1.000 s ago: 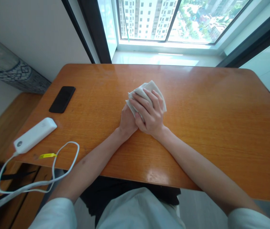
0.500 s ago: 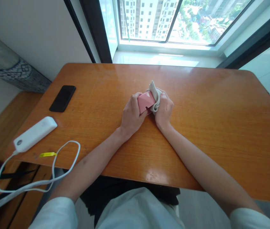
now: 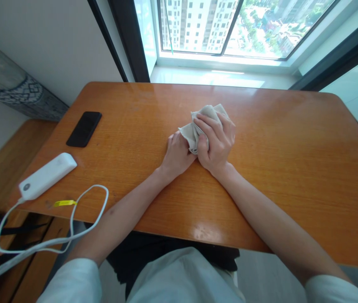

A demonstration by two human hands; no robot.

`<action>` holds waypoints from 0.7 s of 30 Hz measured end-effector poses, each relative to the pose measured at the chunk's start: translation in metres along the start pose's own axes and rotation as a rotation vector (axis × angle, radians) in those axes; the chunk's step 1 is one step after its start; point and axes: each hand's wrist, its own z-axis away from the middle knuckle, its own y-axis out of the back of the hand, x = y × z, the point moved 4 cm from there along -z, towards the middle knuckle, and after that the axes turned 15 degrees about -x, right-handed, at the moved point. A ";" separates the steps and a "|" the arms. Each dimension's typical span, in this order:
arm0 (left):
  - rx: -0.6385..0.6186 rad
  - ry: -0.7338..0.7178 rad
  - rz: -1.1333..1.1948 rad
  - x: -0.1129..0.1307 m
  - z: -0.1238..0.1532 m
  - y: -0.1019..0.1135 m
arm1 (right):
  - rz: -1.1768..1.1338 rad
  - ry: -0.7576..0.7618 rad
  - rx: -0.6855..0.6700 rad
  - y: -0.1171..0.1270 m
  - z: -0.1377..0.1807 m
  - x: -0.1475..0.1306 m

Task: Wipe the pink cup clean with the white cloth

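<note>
while both forearms slant in over the table, one from eight o'clock and one from four, the action sits mid-table: a rumpled, pale grey-beige fabric cloth (image 3: 192, 134), bunched between the two hands. on top comes the right hand (image 3: 218, 136), its bent fingers set slightly apart across the folds and its thumb tucked against the near side, so it has the cloth in its grasp. at the cloth's eight o'clock is the left hand (image 3: 179, 153), knuckles up, its fingertips lost beneath the loose flap; whether they grip anything i cannot tell, and whatever the cloth covers is hidden too. my reading: the left steadies from the side and below while the right's broad cover keeps the fabric pressed close.

out at nine o'clock from the hands, well apart, lies a flat black rectangular phone (image 3: 84, 129) on the glossy orange-brown wooden table (image 3: 292, 176). between eight and nine, a long white rounded plastic block (image 3: 48, 174) trails a white looping cable (image 3: 107, 194) with a small yellow tag (image 3: 64, 203); that spot by the edge probably lets the cable drop away from the hands.
</note>
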 end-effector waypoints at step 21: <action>0.137 -0.060 0.066 -0.006 0.004 0.006 | -0.225 0.046 -0.030 -0.002 0.001 0.000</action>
